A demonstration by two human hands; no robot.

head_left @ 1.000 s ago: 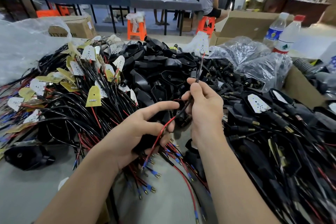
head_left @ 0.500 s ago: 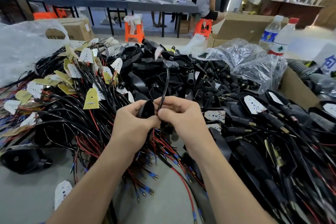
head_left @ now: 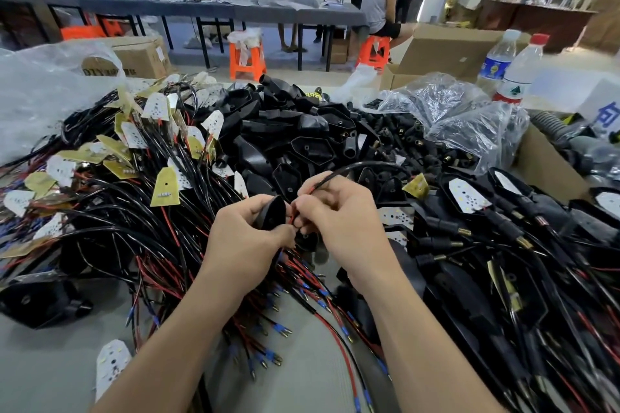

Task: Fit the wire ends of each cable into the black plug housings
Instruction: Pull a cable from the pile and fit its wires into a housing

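Note:
My left hand (head_left: 250,233) grips a black plug housing (head_left: 272,214) at the table's middle. Touching it from the right, my right hand (head_left: 339,218) pinches a black cable (head_left: 365,166) whose red wire end (head_left: 292,216) meets the housing between my fingertips. The cable arcs up and to the right, to a yellow board (head_left: 417,185). Whether the wire tip is inside the housing is hidden by my fingers. More black housings (head_left: 302,131) are heaped behind my hands.
A tangle of black and red cables with small boards (head_left: 134,184) fills the left. Finished cable sets (head_left: 503,245) lie on the right. Plastic bags (head_left: 463,117), two bottles (head_left: 518,74) and a cardboard box (head_left: 543,168) stand at the back right. People stand at a far table.
The cable that stood upright above my hands now bends over to the right. My hands stay pressed together on the housing, and the view has drawn nearer.

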